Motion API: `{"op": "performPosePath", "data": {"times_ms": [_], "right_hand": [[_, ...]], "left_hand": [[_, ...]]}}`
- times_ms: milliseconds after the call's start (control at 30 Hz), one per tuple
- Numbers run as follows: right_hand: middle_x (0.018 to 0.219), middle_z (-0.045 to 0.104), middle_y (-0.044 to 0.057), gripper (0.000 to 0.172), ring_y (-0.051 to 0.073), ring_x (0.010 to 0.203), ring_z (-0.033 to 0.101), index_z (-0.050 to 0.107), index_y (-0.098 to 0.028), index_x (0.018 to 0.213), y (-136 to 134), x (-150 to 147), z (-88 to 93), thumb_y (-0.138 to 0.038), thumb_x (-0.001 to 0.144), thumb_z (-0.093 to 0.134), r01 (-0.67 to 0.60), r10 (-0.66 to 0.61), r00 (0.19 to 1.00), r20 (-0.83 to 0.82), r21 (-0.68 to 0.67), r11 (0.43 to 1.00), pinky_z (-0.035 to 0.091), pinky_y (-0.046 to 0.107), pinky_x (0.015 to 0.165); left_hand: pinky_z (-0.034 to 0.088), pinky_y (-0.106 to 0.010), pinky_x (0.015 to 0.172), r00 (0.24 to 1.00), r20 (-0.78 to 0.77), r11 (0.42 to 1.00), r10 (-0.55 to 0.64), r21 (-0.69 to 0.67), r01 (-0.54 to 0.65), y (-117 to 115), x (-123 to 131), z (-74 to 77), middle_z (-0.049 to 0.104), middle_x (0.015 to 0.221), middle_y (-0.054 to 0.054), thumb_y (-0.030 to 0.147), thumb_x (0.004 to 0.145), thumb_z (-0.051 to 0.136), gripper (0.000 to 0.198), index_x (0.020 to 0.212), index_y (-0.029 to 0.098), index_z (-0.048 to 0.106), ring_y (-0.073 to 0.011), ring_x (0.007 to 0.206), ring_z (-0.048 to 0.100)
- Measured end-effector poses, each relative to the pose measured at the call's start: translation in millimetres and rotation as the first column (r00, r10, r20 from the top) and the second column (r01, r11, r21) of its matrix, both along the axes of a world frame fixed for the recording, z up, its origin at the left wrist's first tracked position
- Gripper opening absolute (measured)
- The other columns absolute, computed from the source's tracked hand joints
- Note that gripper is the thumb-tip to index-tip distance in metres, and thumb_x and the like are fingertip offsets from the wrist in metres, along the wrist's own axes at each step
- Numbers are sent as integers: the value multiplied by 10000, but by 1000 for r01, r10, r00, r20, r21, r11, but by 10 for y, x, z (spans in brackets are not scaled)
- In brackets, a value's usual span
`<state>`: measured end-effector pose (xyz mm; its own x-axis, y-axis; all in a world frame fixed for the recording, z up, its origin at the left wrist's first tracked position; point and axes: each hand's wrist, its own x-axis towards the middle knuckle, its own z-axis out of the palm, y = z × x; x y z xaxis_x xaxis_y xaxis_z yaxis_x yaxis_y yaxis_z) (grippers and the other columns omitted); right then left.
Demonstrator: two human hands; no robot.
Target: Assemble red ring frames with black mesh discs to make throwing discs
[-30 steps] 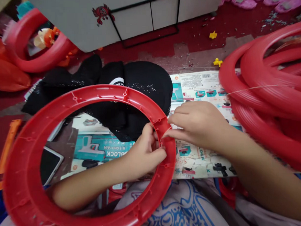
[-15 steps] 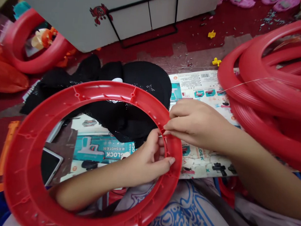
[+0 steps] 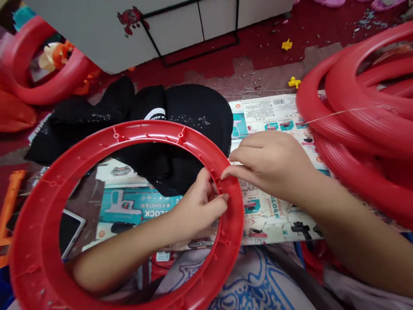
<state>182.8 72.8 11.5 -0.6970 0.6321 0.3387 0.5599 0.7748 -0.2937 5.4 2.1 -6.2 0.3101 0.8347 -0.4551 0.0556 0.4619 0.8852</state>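
Observation:
A red plastic ring [image 3: 142,130], hollow on the side facing me, tilts over my lap; ribs and small round posts show in its channel. My left hand [image 3: 201,200] reaches through the opening and grips the inner rim at the right, thumb inside the channel. The fingers of my right hand [image 3: 270,164] are pinched at the same stretch of the ring, close to the left fingertips. Whether a small part sits between those right fingertips is too hidden to tell. Behind the ring lies a black cap [image 3: 197,109] with white lettering.
A stack of red rings [image 3: 363,120] stands at the right. Printed cardboard [image 3: 272,112] covers the work surface. Small yellow pieces [image 3: 293,82] lie on the red floor. At the left are another red ring [image 3: 22,85], an orange frame [image 3: 6,211] and a phone-like device [image 3: 70,231].
The ring's right side has shifted slightly left, and my left hand has moved up along its rim. My right hand stays near the rim with its fingers repositioned.

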Motion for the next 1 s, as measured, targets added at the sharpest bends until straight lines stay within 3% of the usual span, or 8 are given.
{"op": "performPosePath", "data": {"times_ms": [133, 233, 400, 500, 633, 733, 867, 1000], "right_hand": [[729, 611, 57, 293, 156, 682, 492, 693, -146, 791, -1, 12, 37, -251, 938, 463, -129, 129, 991, -31, 15, 992, 335, 294, 636], [765, 613, 65, 281, 159, 719, 495, 694, -142, 809, -10, 0, 43, -193, 934, 447, -199, 198, 978, -69, 2, 980, 360, 296, 663], [739, 600, 54, 255, 155, 730, 498, 709, -145, 794, -14, -13, 31, -180, 914, 486, -255, 246, 965, -95, -97, 962, 377, 299, 688], [735, 605, 53, 246, 154, 741, 503, 713, -149, 775, 0, -12, 28, -191, 907, 509, -279, 271, 960, -69, -170, 945, 378, 305, 708], [722, 604, 50, 250, 153, 721, 493, 702, -146, 720, 24, -5, 21, -222, 895, 541, -247, 249, 968, -19, -226, 942, 359, 310, 700], [687, 587, 37, 287, 145, 681, 460, 684, -153, 671, 38, 3, 27, -250, 899, 540, -223, 231, 973, 13, -209, 952, 330, 307, 676], [666, 564, 21, 289, 134, 662, 441, 694, -157, 704, 39, 3, 46, -274, 913, 533, -222, 222, 975, -20, -170, 960, 317, 295, 669], [656, 572, 34, 363, 139, 655, 428, 662, -154, 641, 35, -30, 26, -252, 935, 473, -227, 231, 972, 35, -90, 970, 296, 304, 655]], "left_hand": [[483, -213, 570, 984, -4, 982, -175, -66, 175, -30, -64, 53, 523, 828, 30, 154, 789, 559, 443, 1180, 217, 359, -105, 672, 552], [505, -260, 634, 949, 16, 948, -316, -26, 316, -48, -110, 43, 536, 880, 11, 165, 826, 529, 519, 1280, 237, 287, -129, 730, 577], [513, -367, 820, 872, -176, 867, -456, 133, 480, -37, -169, 22, 530, 1067, -60, 196, 822, 549, 593, 1337, 204, 256, -201, 930, 566], [519, -373, 788, 830, -233, 831, -508, 121, 543, -33, -189, 19, 554, 1021, -66, 229, 833, 552, 612, 1362, 176, 249, -204, 859, 573], [519, -367, 809, 869, -165, 868, -467, 104, 486, -64, -180, 3, 578, 1061, -89, 251, 860, 555, 541, 1342, 187, 316, -222, 910, 600], [523, -343, 836, 911, 58, 913, -409, 31, 407, -107, -135, 25, 573, 1124, -96, 266, 896, 535, 505, 1340, 221, 298, -222, 1026, 594], [533, -268, 739, 933, 318, 979, -169, -55, 196, -150, -35, 84, 569, 1110, -60, 379, 892, 577, 540, 1329, 283, 274, -157, 902, 612], [506, -208, 667, 965, 249, 995, 84, -67, -70, -125, 88, 49, 581, 1035, -18, 352, 889, 594, 369, 1182, 248, 394, -111, 813, 584]]}}
